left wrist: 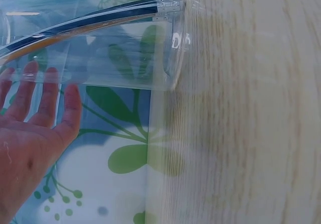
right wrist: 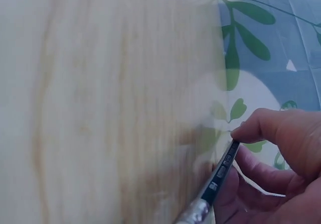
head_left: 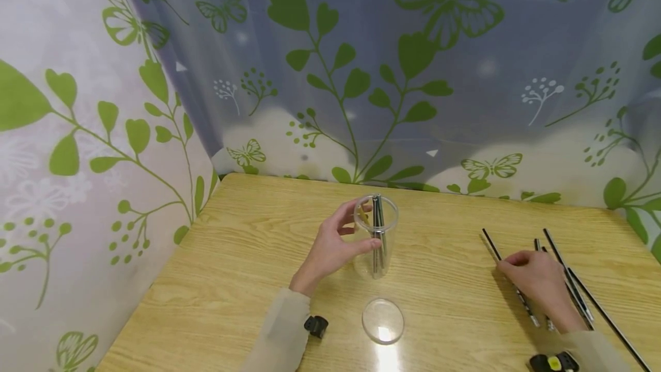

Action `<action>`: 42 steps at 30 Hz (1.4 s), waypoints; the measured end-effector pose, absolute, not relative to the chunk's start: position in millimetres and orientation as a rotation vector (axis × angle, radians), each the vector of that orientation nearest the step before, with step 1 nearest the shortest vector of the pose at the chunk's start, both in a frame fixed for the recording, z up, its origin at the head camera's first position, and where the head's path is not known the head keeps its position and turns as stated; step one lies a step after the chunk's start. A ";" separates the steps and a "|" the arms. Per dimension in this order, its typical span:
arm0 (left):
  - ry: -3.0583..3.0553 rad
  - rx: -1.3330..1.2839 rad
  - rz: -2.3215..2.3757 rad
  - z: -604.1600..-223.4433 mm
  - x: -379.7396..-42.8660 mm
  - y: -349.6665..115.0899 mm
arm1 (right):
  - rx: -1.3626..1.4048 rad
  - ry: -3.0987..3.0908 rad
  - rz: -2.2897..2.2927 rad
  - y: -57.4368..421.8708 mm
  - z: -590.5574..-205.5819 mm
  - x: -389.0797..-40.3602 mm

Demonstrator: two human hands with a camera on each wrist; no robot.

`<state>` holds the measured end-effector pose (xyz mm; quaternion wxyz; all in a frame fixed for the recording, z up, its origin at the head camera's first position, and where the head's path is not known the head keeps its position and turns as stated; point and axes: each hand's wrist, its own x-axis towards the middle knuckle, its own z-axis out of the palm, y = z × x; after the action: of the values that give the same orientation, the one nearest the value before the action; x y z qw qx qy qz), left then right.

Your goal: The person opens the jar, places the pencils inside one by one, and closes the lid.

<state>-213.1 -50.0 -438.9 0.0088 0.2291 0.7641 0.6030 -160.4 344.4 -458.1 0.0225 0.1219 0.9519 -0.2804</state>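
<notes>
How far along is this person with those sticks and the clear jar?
Apparently done: some slim dark sticks with silver ends stand inside the clear plastic cylindrical jar, which the left grip holds. In hand: the right grip pinches another long, thin dark stick. Probably remaining: the loose dark sticks on the right, and the clear round lid, which lies off the jar.

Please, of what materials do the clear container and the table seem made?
Container: smooth, glossy plastic, perhaps glass; the rods show through its wall. Table: wood or wood-look laminate, somewhat glossy; grain lines and glare show.
</notes>
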 end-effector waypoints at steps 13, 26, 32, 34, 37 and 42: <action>2.383 0.723 1.890 -438.7 -214.3 -49.2 | 0.354 2.937 -1.125 326.7 -453.6 -150.2; 2.382 0.719 1.902 -438.2 -212.4 -47.9 | 0.231 2.980 -1.145 310.9 -439.2 -144.4; 2.373 0.718 1.912 -437.8 -212.6 -47.8 | 0.208 3.052 -1.162 305.7 -429.3 -141.7; 2.372 0.713 1.910 -438.1 -212.6 -48.0 | 0.192 3.072 -1.193 304.4 -425.8 -140.3; 2.369 0.711 1.909 -438.9 -212.7 -48.5 | 0.153 3.110 -1.257 302.4 -420.2 -138.1; 2.367 0.715 1.905 -439.1 -212.1 -49.1 | 0.115 3.103 -1.454 298.5 -409.2 -134.3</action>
<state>-212.1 -49.1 -439.1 0.0100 0.2291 0.7582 0.6104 -134.3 298.5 -409.2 -0.1430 0.0331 0.8958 -0.4196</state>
